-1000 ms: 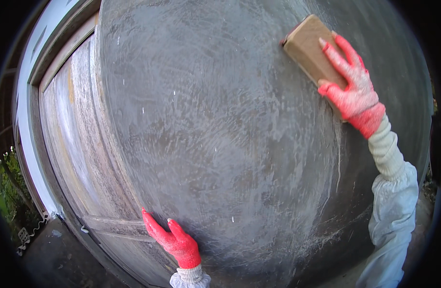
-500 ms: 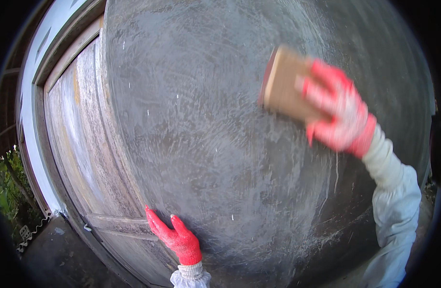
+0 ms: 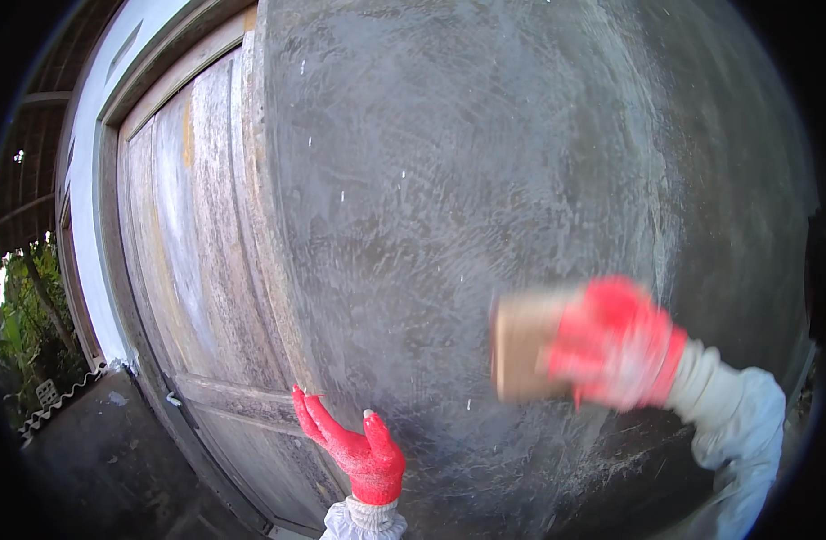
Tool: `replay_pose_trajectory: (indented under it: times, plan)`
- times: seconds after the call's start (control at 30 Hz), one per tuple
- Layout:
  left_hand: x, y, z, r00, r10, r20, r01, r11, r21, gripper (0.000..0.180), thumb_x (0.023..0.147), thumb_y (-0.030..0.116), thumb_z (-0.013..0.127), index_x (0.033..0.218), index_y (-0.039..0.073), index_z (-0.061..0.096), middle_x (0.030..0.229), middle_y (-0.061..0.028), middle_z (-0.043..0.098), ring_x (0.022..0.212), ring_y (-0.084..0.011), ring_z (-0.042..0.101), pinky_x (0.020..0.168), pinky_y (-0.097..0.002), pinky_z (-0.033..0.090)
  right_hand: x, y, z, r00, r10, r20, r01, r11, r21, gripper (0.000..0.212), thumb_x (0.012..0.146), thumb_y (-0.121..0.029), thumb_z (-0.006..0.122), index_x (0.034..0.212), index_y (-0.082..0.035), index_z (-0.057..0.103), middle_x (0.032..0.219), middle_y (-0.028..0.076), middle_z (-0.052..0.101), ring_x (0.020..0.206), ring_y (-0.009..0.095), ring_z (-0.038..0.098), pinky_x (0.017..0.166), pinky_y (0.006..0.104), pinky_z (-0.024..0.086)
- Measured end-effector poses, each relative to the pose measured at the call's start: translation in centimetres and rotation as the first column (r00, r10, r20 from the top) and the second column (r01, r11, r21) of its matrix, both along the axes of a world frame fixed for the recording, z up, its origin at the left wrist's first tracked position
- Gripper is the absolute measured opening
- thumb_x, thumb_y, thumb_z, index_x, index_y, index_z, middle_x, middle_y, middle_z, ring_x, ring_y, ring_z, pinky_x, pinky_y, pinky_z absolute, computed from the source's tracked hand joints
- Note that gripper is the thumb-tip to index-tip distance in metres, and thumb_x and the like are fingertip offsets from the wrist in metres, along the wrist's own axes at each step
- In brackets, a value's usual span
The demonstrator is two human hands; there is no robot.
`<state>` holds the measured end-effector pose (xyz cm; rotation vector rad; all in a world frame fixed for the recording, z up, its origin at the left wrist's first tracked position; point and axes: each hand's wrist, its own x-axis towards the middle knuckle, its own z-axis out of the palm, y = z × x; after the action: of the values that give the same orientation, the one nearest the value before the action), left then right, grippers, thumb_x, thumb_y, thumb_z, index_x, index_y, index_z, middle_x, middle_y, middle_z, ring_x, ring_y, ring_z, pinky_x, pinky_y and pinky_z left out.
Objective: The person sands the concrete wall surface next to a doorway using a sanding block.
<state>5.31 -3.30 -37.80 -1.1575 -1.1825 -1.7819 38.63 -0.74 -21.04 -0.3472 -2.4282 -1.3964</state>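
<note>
A red-and-white work glove covers my right hand (image 3: 615, 346), blurred by motion and closed around a tan wooden sanding block (image 3: 525, 349). The block lies against the grey cement wall (image 3: 413, 243), right of the middle; a thin reddish-brown layer shows along its left edge. Lower down, my left hand (image 3: 359, 454), in a red glove, is raised with its fingers apart and holds nothing. Its fingertips are close to the line where the wall meets the weathered wooden door (image 3: 206, 270); whether they touch anything I cannot tell.
Wood frames the door, with a pale blue-white painted strip (image 3: 89, 243) beside it. Dark concrete floor (image 3: 116, 459) stretches at lower left, edged by wavy sheeting (image 3: 58, 407). Green plants (image 3: 35, 315) grow beyond. Paler rough streaks run down the wall's right side.
My right hand has brought the sanding block down the wall from the upper right. My left hand stays open near the door's edge. The whole view has shifted, so the door appears farther right.
</note>
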Motion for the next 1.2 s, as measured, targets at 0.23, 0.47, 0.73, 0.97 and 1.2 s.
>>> replay_pose_trajectory:
  times: [0.23, 0.47, 0.73, 0.97, 1.2]
  plan:
    - [1.6, -2.3, -0.2, 0.997, -0.072, -0.005, 0.072, 0.997, 0.038, 0.085, 0.09, 0.029, 0.058, 0.154, -0.011, 0.019, 0.159, -0.0322, 0.021, 0.141, -0.0437, 0.032, 0.116, -0.0557, 0.028, 1.5, 3.7, 12.1, 0.664, 0.266, -0.699, -0.02, 0.94, 0.339, 0.074, 0.074, -0.026, 0.081, 0.143, -0.014, 0.057, 0.149, 0.023, 0.048, 0.128, 0.047, 0.052, 0.105, 0.0508, 0.047]
    - [2.1, -2.3, -1.9, 0.989, -0.104, -0.109, 0.103, 0.995, -0.019, 0.087, 0.095, 0.042, 0.054, 0.153, -0.013, 0.02, 0.154, -0.0314, 0.026, 0.14, -0.0413, 0.035, 0.116, -0.0544, 0.029, -0.4, 0.2, -7.3, 0.994, 0.082, 0.078, -0.073, 0.991, -0.114, 0.059, 0.075, -0.034, 0.071, 0.133, -0.027, 0.064, 0.133, 0.007, 0.06, 0.111, 0.038, 0.06, 0.096, 0.0598, 0.05]
    - [2.7, -1.7, -2.0, 0.959, -0.147, -0.242, 0.147, 0.989, -0.019, 0.093, 0.089, 0.043, 0.063, 0.152, -0.011, 0.024, 0.151, -0.0306, 0.03, 0.138, -0.043, 0.036, 0.114, -0.0563, 0.032, 1.9, 3.1, 12.7, 0.668, 0.188, -0.72, 0.046, 0.955, 0.292, 0.086, 0.069, -0.024, 0.085, 0.148, -0.014, 0.053, 0.153, 0.024, 0.044, 0.13, 0.048, 0.051, 0.107, 0.047, 0.046]
    - [4.9, -2.5, -1.6, 0.828, -0.125, -0.547, 0.11, 0.992, -0.061, 0.109, 0.081, 0.047, 0.082, 0.158, -0.003, 0.023, 0.153, -0.0311, 0.038, 0.137, -0.051, 0.041, 0.113, -0.0623, 0.035, -5.5, 2.8, -8.4, 0.943, 0.332, 0.005, -0.324, 0.923, -0.206, 0.054, 0.086, -0.017, 0.063, 0.14, -0.017, 0.058, 0.127, 0.015, 0.058, 0.117, 0.035, 0.058, 0.101, 0.0475, 0.048]
    - [7.3, 0.6, 13.6, 0.647, 0.018, -0.762, -0.128, 0.988, -0.085, 0.104, 0.059, 0.059, 0.088, 0.139, 0.004, 0.048, 0.156, -0.0283, 0.035, 0.14, -0.0519, 0.035, 0.115, -0.0646, 0.031, -7.2, 0.4, 5.0, 0.913, 0.29, -0.286, -0.333, 0.936, -0.117, 0.075, 0.066, -0.027, 0.082, 0.131, -0.001, 0.054, 0.125, 0.021, 0.057, 0.114, 0.041, 0.059, 0.098, 0.0481, 0.049]
